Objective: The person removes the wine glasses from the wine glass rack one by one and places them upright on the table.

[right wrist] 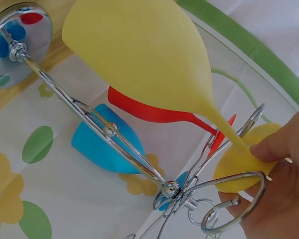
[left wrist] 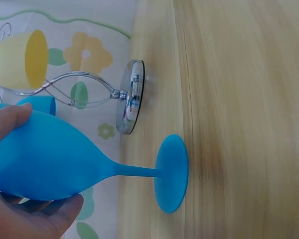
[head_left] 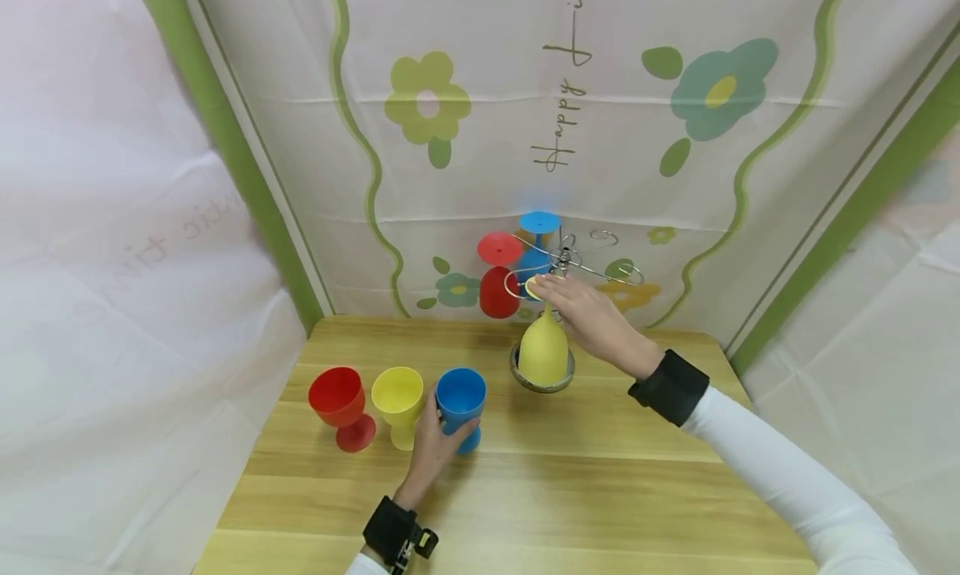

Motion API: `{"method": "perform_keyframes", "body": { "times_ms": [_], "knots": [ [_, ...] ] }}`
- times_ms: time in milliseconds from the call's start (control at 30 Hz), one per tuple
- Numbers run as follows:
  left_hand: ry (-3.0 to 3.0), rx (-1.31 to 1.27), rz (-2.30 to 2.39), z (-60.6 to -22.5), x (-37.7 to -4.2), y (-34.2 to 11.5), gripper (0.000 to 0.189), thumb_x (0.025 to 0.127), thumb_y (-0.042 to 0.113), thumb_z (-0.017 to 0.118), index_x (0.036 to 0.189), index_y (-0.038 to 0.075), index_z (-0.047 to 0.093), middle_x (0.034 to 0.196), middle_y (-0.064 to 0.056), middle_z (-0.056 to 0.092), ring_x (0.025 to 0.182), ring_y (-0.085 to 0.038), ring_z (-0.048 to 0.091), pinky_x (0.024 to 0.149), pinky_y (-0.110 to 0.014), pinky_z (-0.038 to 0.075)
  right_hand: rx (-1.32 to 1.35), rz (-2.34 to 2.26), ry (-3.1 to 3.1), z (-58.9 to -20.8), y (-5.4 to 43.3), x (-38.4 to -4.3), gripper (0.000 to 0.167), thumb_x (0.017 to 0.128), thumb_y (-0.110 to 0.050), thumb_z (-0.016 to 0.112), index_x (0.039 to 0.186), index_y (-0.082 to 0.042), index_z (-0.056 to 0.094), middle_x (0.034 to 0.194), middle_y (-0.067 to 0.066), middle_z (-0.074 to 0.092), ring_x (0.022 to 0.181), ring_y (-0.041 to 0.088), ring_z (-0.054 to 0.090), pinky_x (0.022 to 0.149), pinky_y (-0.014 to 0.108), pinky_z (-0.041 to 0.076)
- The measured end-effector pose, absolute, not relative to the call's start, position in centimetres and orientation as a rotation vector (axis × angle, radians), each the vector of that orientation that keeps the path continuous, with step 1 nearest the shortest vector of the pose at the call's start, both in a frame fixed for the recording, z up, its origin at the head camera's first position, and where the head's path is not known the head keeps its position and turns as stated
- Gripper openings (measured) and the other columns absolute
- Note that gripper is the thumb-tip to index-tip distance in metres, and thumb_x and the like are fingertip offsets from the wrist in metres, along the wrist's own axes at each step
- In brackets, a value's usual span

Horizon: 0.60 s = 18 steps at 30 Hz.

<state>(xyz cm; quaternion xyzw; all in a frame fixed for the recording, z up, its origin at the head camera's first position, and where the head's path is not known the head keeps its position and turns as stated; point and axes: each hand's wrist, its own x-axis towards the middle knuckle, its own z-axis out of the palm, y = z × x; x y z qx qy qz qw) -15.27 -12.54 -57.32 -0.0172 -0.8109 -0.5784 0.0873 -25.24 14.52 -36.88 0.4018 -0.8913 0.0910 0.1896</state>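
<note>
In the head view my left hand (head_left: 429, 454) grips a blue goblet (head_left: 461, 392) by its bowl, thumb on one side and fingers on the other. The goblet is upright, its foot (left wrist: 172, 174) close over or on the wooden table. My right hand (head_left: 600, 321) is up at a chrome wire glass rack (head_left: 566, 260) and pinches the foot of a yellow goblet (head_left: 544, 350). This goblet hangs upside down, its stem (right wrist: 224, 122) beside the wire arms. Behind it on the rack hang an upside-down red goblet (head_left: 498, 292) and an upside-down blue goblet (right wrist: 107, 144).
Left of the held blue goblet, a red goblet (head_left: 337, 396) and another yellow goblet (head_left: 397, 392) stand upright on the table (head_left: 570, 492). The rack's round mirrored base (left wrist: 132, 97) stands near the back edge. A flower-printed cloth (head_left: 487, 167) hangs behind.
</note>
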Motion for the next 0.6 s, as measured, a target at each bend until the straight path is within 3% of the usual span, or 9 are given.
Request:
{"method": "perform_keyframes", "body": {
  "times_ms": [600],
  "knots": [
    [-2.418, -0.056, -1.733, -57.3, -15.1, -12.3, 0.085, 0.088, 0.026, 0.081, 0.154, 0.005, 0.032, 0.150, -0.023, 0.047, 0.136, -0.045, 0.050, 0.107, -0.066, 0.047, 1.160, 0.200, -2.474, -36.9, 14.0, -22.9, 0.055, 0.090, 0.007, 0.070, 0.143, -0.002, 0.058, 0.145, 0.017, 0.061, 0.136, 0.034, 0.057, 0.115, 0.052, 0.044]
  ]
}}
